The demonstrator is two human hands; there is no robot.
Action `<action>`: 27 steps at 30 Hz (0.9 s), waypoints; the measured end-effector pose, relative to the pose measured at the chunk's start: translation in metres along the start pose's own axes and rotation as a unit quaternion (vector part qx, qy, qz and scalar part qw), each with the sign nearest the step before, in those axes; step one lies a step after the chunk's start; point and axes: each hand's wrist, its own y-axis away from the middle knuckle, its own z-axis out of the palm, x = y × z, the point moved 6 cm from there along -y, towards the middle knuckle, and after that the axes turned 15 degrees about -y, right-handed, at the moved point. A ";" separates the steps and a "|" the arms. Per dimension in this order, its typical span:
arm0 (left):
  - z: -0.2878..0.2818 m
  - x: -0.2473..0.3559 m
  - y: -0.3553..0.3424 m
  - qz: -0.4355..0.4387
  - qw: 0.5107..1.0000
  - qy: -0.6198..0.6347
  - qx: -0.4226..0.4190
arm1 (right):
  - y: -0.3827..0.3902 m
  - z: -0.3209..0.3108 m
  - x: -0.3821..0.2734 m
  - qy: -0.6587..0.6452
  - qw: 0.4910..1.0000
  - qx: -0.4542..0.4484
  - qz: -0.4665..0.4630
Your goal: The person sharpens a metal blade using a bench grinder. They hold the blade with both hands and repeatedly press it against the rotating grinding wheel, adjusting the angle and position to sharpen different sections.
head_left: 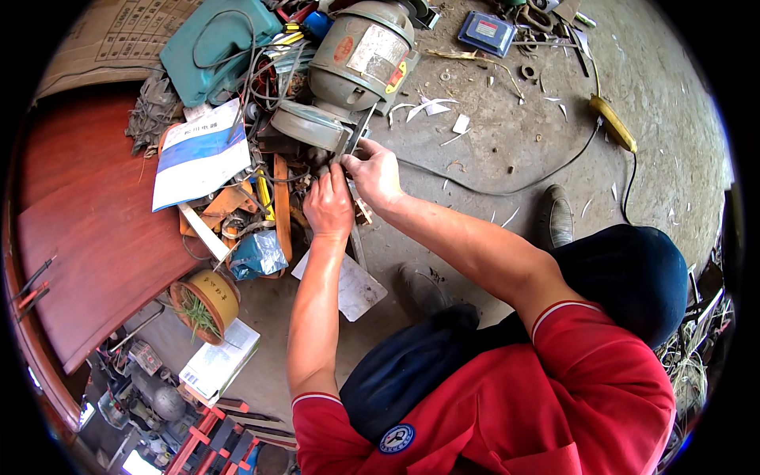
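Note:
A grey-green bench grinder (366, 54) stands on the floor at the top, its round wheel guard (305, 127) toward me. Right at that guard, my left hand (328, 204) has its fingers curled closed, with the fingertips against the grinder's front. Beside it my right hand (377, 176) is closed in a pinch, thumb and fingers meeting close to the left hand's fingertips. A thin, flat metal strip (362, 129) rises next to the right fingers; whether it is held or part of the grinder I cannot tell. Whatever lies between the fingers is hidden.
A teal plastic case (214, 51), cables and loose tools crowd the grinder's left side. A blue-and-white booklet (198, 162) lies on the pile by a reddish wooden panel (95, 206). Black cable runs right to a yellow socket strip (613, 123). Paper scraps and washers litter the concrete.

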 end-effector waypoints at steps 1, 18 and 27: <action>0.000 0.001 -0.001 0.001 1.000 0.001 -0.001 | -0.001 0.000 -0.001 -0.002 1.000 0.001 -0.002; -0.003 -0.001 0.005 0.005 1.000 -0.007 -0.004 | 0.004 0.001 0.002 0.020 1.000 0.000 0.011; -0.004 -0.002 0.015 -0.001 1.000 -0.005 -0.002 | 0.013 0.004 0.000 0.040 0.999 -0.002 0.014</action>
